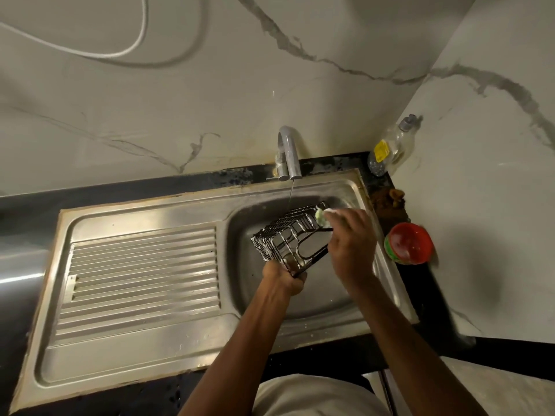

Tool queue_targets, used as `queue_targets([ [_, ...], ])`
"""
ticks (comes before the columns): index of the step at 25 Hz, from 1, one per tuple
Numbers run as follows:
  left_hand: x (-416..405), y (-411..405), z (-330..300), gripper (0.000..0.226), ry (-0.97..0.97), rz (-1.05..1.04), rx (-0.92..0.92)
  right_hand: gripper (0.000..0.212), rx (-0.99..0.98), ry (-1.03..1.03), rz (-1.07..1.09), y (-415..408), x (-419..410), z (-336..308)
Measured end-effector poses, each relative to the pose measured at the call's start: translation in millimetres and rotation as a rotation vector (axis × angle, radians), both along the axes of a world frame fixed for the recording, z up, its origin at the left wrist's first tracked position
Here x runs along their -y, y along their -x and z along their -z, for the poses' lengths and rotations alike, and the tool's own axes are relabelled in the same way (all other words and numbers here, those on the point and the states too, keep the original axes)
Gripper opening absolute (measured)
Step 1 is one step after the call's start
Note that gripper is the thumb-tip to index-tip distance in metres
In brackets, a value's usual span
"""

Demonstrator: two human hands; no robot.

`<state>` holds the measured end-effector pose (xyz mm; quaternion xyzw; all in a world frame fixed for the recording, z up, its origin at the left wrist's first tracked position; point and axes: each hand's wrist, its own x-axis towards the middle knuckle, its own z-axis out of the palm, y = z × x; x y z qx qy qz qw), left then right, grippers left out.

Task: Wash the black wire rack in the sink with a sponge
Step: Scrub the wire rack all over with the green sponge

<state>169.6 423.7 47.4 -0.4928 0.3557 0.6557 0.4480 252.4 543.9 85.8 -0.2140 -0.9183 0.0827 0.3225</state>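
The shiny steel sink point(246, 202) is holding the black wire rack point(288, 238), soapy and tilted in the bowl under the curved tap point(288, 154). The left hand point(283, 279) is gripping its near corner; the right hand point(351, 238) is pinching a green sponge point(412, 216) on its far end. Right of the sink are sitting a clear bottle point(393, 145), yellow label unreadable, and a red tub point(410, 243).

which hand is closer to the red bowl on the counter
Right. The right hand, scrubbing with the sponge, is just left of the red bowl; the left hand grips the rack farther left.
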Motion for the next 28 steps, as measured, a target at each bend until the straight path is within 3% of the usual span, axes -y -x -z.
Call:
queue_targets([
  [1, -8.1, -3.4, 9.5, 0.047, 0.087, 0.112, -0.016, 0.024, -0.006, -0.012, -0.044, -0.1, 16.1, 4.4],
  [2, -4.1, -4.8, -0.7, 0.046, 0.018, 0.021, -0.003, 0.020, -0.007, -0.040, -0.142, -3.0, 38.5, 8.8],
  [5, -1.7, -5.2, 4.7, 0.045, 0.015, 0.001, 0.008, 0.028, 0.034, -0.134, -0.360, -18.7, 51.1, 7.9],
  [9, -2.9, -6.7, 10.1, 0.041, 0.064, 0.014, 0.022, 0.031, -0.048, 0.137, 0.064, -18.3, -3.4, 5.0],
  [10, -2.2, -9.5, 6.5, 0.042, 0.092, 0.052, -0.008, 0.032, -0.076, 0.173, 0.062, -15.0, 5.0, 6.9],
  [14, -6.3, -16.4, -11.4, 0.039, -0.023, 0.012, -0.091, 0.034, -0.014, -0.012, -0.352, -19.8, 54.9, 11.1],
  [15, -6.7, -14.7, -10.5, 0.040, -0.017, 0.018, -0.101, 0.034, 0.011, -0.018, -0.339, -19.6, 40.2, 9.6],
  [19, -5.2, -6.8, -3.1, 0.041, 0.033, 0.073, -0.065, 0.031, -0.055, 0.160, 0.053, -22.8, -3.2, 5.5],
  [22, -1.4, -11.4, -6.7, 0.040, -0.030, 0.003, -0.030, 0.036, -0.058, 0.055, -0.243, -37.9, 58.7, 15.2],
  [24, -0.8, -12.3, -8.6, 0.040, -0.029, -0.040, -0.044, 0.040, 0.015, 0.015, -0.389, -49.6, 55.8, 14.0],
  [28, -6.8, -9.0, -9.5, 0.040, -0.080, -0.063, -0.008, 0.028, -0.101, 0.188, 0.032, -38.0, -8.2, 5.8],
])
